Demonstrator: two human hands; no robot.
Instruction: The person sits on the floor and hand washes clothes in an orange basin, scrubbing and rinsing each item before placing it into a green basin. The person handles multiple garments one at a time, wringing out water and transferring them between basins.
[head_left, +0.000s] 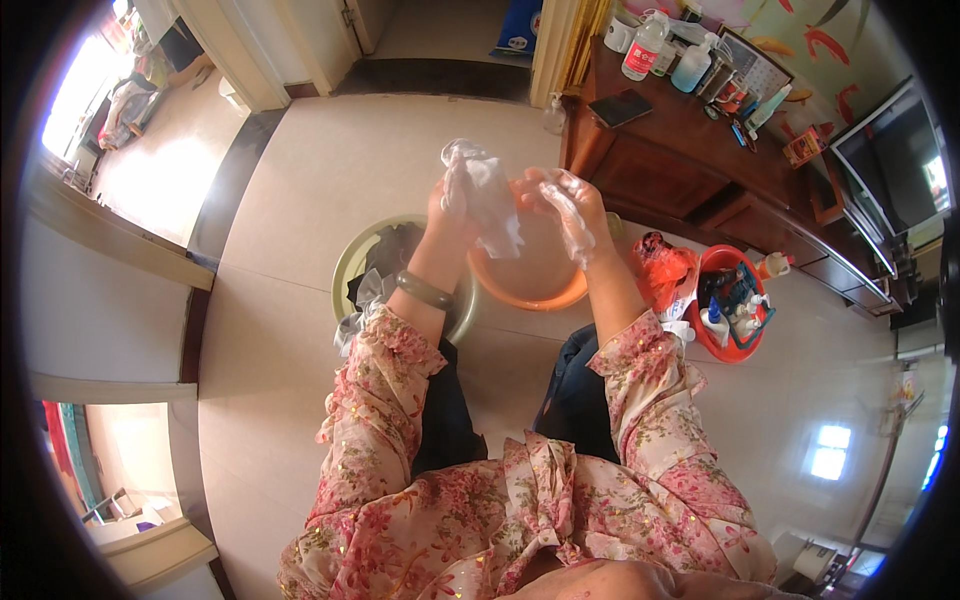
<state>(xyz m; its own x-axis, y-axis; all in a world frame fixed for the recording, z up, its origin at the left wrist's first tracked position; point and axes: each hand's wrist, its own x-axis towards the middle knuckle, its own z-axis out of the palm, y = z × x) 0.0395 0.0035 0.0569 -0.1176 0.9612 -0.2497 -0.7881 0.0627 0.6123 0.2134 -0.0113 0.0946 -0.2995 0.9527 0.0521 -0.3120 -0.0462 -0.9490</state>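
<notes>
My left hand (442, 196) grips a wet white cloth (491, 199), which hangs down over the left side of an orange basin (534, 303). To the right, apart from the cloth, my right hand (574, 199) is held above the same basin. White suds coat its thumb side and wrist; its fingers are loosely bent, with nothing plainly in them. Cloudy water (529, 270) shows in the orange basin. Beneath my left forearm stands a pale green basin (343, 274) with dark clothes (394, 251) in it. Grey fabric (373, 289) hangs over its edge.
A red basket (731, 356) of bottles stands on the floor at right, beside a red plastic bag (664, 266). Behind it runs a wooden cabinet (660, 169) bearing a phone (620, 109), bottles (694, 64) and a television (896, 157). Tiled floor (277, 315) extends to the left.
</notes>
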